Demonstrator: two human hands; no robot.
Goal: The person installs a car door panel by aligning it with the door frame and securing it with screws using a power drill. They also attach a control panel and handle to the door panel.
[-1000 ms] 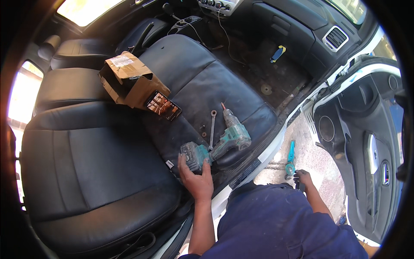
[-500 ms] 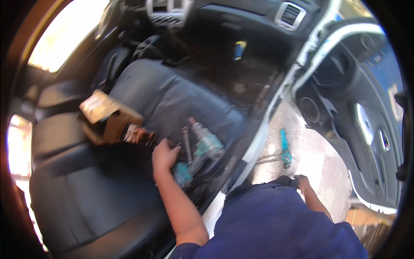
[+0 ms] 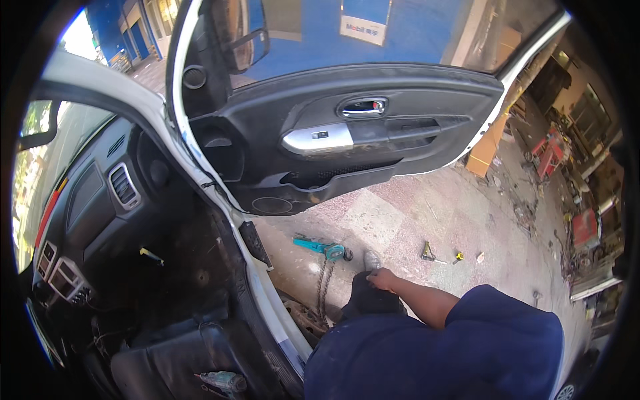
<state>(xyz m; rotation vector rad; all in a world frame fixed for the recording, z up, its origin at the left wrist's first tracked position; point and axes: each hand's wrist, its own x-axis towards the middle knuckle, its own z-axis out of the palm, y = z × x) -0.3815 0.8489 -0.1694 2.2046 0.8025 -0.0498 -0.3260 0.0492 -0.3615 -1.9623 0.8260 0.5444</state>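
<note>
My right hand (image 3: 381,280) rests against the dark trouser leg (image 3: 370,300) at my knee, and I see nothing held in it. My left hand is out of view. On the ground just left of my shoe (image 3: 372,259) lies a teal lever chain hoist (image 3: 333,252), its chain (image 3: 325,287) trailing toward the car's sill. A teal power tool (image 3: 227,381) lies on the black car seat (image 3: 167,360) at the lower edge, partly cut off.
The car door (image 3: 307,127) stands wide open ahead. Left are the white door frame (image 3: 257,287) and the dashboard (image 3: 93,200). A small yellow-handled thing (image 3: 152,255) lies on the footwell floor. Black-and-yellow items (image 3: 427,251) lie on the ground; a red wheeled thing (image 3: 550,153) stands farther right.
The view has swung right, from the seats to the open door and ground. My left hand, by the tools on the seat before, has left the view. My right hand remains at my leg.
</note>
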